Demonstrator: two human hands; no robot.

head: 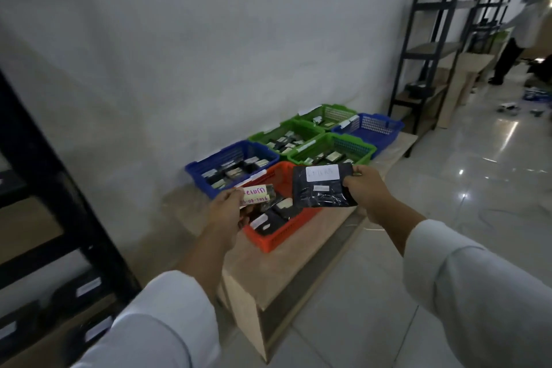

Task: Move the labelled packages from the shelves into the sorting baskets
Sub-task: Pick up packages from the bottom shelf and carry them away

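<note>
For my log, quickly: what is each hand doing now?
Left hand: closed on a small labelled package.
Right hand: closed on a black labelled package.

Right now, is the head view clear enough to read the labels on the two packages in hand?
Head view: dim and wide-angle, its edges bent and smeared. The white label on the black plastic package in the right hand is washed out, unreadable. The left hand holds a small package with a handwritten label, partly legible. Glare streaks the glossy floor tiles.

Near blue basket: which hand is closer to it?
Left. The left hand is just in front of the near blue basket; the right hand is farther right, beyond the orange basket.
</note>
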